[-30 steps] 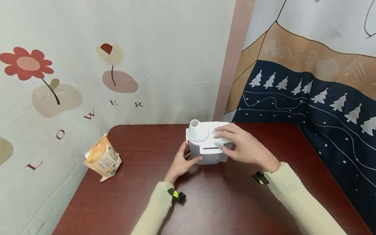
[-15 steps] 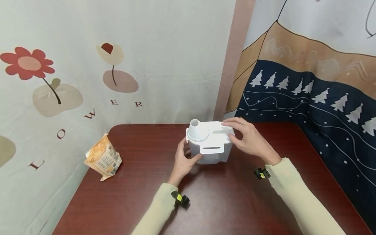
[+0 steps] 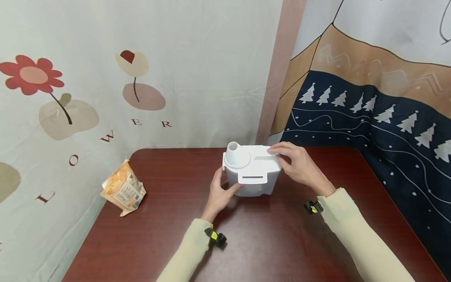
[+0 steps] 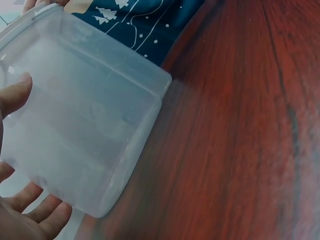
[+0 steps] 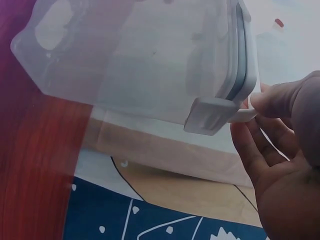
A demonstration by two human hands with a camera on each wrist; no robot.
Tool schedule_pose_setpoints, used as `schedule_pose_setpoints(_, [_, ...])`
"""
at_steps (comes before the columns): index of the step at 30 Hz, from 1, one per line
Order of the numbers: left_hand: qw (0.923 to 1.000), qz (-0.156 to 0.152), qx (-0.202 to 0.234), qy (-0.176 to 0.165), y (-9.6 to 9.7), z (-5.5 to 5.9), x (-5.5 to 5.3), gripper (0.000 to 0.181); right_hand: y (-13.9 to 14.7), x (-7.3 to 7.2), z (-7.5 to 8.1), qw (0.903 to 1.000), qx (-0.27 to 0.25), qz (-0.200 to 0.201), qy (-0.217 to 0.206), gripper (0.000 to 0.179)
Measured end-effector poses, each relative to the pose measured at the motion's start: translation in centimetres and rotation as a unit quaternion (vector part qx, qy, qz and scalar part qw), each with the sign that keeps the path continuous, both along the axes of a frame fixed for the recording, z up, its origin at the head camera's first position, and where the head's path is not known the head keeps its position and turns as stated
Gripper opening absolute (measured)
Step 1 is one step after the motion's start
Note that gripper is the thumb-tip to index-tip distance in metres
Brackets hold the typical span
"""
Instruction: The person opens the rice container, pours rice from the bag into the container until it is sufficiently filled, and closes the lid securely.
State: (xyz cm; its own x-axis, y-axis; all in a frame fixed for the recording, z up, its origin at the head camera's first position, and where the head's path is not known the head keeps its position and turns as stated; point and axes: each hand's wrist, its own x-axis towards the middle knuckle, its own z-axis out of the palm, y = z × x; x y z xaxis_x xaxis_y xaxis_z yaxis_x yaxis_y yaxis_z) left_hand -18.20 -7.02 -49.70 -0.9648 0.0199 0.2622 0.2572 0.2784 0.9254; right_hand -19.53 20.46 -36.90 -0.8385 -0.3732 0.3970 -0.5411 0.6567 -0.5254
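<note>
A translucent plastic storage box point(image 3: 254, 190) stands upright near the table's far edge. Its white lid point(image 3: 260, 151) carries a round cap point(image 3: 233, 151) with a raised spout at the left. A slotted front latch point(image 3: 252, 181) sticks out from the lid. My left hand point(image 3: 218, 196) grips the box's left side, thumb across the front wall and fingers around the side. At the lid's right end, my right hand point(image 3: 297, 166) pinches a white tab point(image 5: 244, 115) between thumb and fingers. Another white latch point(image 5: 211, 116) lies against the box wall in the right wrist view.
An orange and white food packet point(image 3: 124, 190) stands at the table's left edge. The dark red wooden table point(image 3: 267, 239) meets a pale printed curtain point(image 3: 211, 98) behind and a navy tree-patterned cloth point(image 3: 352, 125) on the right.
My right hand has moved from above the lid's front latch to the lid's right end, where thumb and fingers have closed together. My left hand keeps hold of the box, which stays in place.
</note>
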Motion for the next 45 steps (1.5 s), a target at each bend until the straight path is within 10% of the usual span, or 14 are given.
schedule_pose_setpoints(27, [0.9726, -0.215, 0.062, -0.063, -3.4, 0.8, -2.8, 0.079, -1.5, 3.4, 0.1, 0.9995, -0.018, 0.019, 0.015, 0.029])
schedule_pose_setpoints(45, [0.999, -0.041, 0.008, -0.016, -0.1, -0.2, 1.6, 0.115, 0.6, 2.2, 0.0, 0.9967, 0.011, 0.079, -0.015, 0.047])
